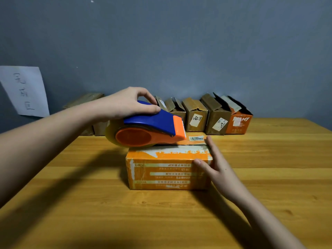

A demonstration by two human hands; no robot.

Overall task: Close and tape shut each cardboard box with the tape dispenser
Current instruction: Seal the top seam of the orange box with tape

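Note:
An orange cardboard box lies in the middle of the wooden table with its top flaps folded down and a dark seam along the top. My left hand grips the blue and orange tape dispenser from above. The dispenser's clear tape roll rests on the left end of the box top, its toothed blade pointing right. My right hand lies flat against the box's right end, fingers straight and thumb on the front face.
Several brown boxes with raised flaps and an orange box stand in a row along the grey wall. More brown boxes sit behind my left arm. A handwritten paper sheet hangs at the left. The table stretches forward.

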